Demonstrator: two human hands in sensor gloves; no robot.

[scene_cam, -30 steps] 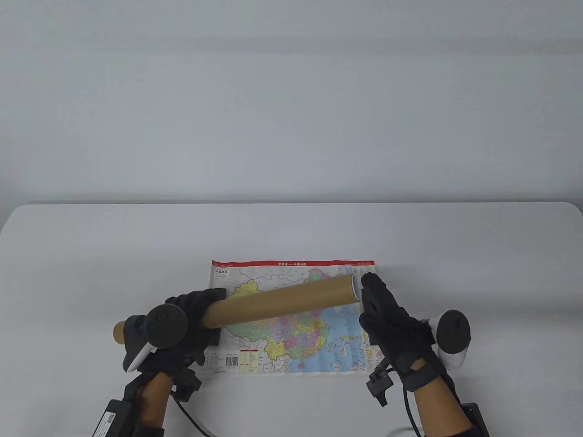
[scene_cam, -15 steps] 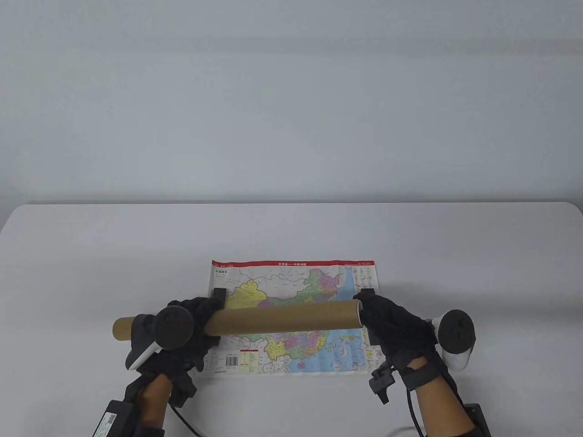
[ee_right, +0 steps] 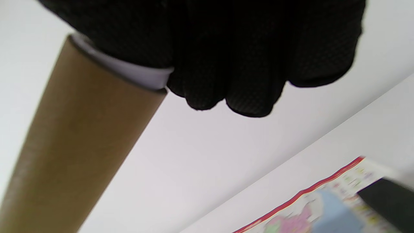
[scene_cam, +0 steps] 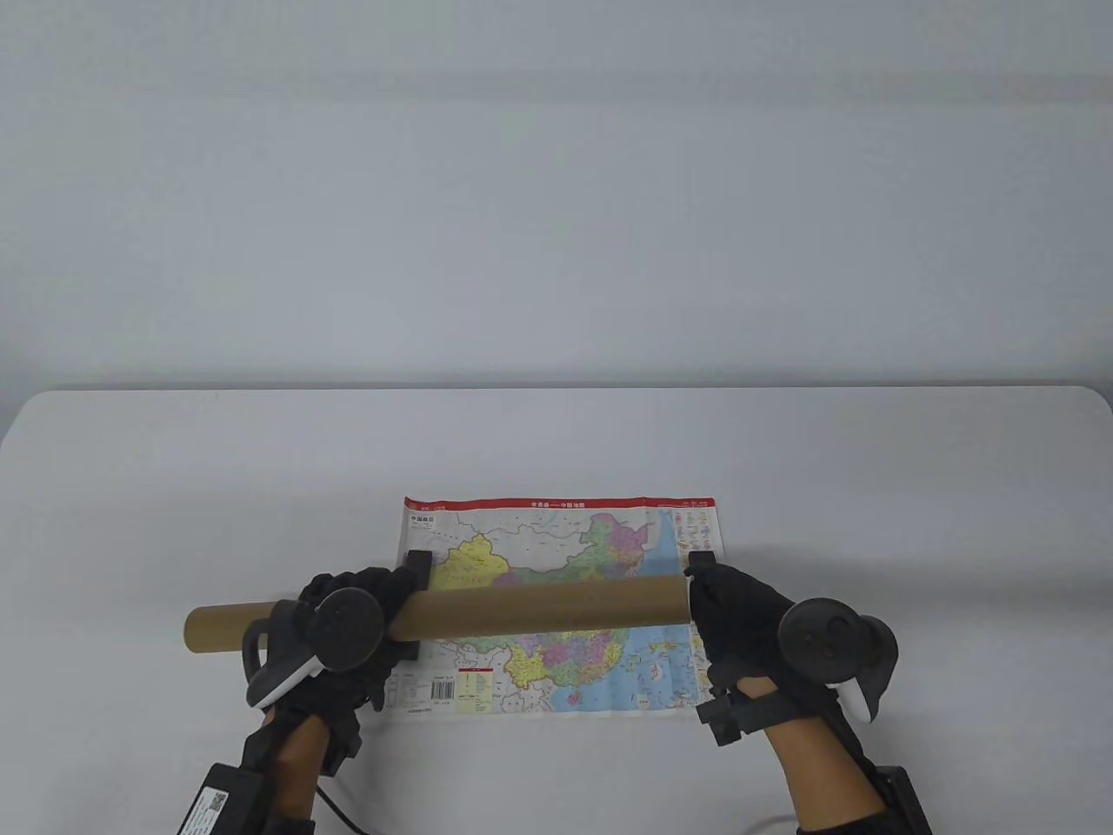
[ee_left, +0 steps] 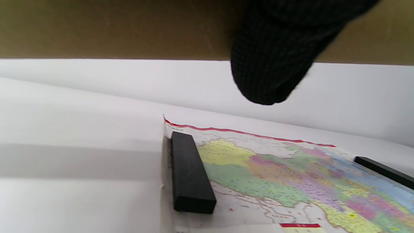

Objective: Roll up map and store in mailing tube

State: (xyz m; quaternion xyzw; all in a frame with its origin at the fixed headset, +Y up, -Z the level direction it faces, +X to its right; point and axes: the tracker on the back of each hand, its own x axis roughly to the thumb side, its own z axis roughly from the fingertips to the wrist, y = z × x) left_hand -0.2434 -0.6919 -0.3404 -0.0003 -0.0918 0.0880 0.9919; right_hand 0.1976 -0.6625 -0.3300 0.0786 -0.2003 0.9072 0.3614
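Observation:
A brown cardboard mailing tube [scene_cam: 539, 609] is held level above the flat colour map [scene_cam: 600, 539] on the white table. My left hand [scene_cam: 365, 609] grips the tube near its left end; the tube fills the top of the left wrist view [ee_left: 113, 29]. My right hand [scene_cam: 730, 609] grips the tube's right end, closed over its white cap [ee_right: 136, 72]. The tube slants down to the left in the right wrist view [ee_right: 81, 145]. The map lies unrolled, red border at the far edge [ee_left: 245, 132].
Two black bar weights lie on the map, one on its left edge [ee_left: 189, 171] and one on its right edge [ee_left: 385, 171]; both show partly in the table view [scene_cam: 419, 558] [scene_cam: 703, 557]. The table's far edge [scene_cam: 556, 389] meets a pale wall.
The tube has swung from tilted to level and shifted left and toward me. My right hand has rotated around the tube's right end, its tracker now on top.

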